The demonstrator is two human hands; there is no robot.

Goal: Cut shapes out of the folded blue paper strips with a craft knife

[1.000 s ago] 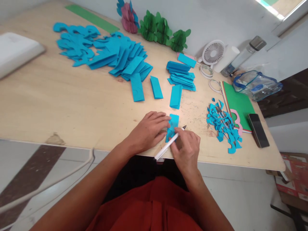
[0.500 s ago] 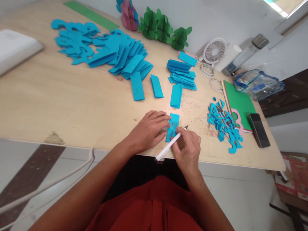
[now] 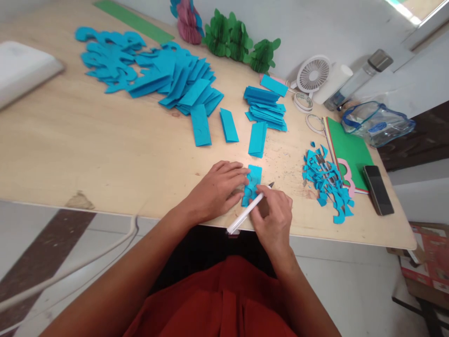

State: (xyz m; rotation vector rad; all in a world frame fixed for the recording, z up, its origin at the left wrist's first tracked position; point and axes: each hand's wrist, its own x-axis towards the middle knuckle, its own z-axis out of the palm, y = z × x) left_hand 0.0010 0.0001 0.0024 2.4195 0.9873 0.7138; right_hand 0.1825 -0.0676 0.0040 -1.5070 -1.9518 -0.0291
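Note:
A small strip of folded blue paper (image 3: 254,175) lies near the table's front edge, with curved lines drawn on it. My left hand (image 3: 222,187) rests flat at its left side, fingers stretched out and fingertips touching the paper. On the other side, my right hand (image 3: 275,210) grips a white pen (image 3: 245,214), which slants across the lower part of the strip with its dark tip pointing up and right. The right fingertips touch the paper's right edge. Just beyond lie more folded blue pieces (image 3: 257,139).
A large heap of blue paper pieces (image 3: 189,84) covers the back left, and a blue stack (image 3: 265,110) sits mid-table. Blue scraps (image 3: 324,173), a phone (image 3: 379,189) and a green sheet (image 3: 351,150) are at right. A fan (image 3: 313,75) and green paper shapes (image 3: 228,35) line the wall.

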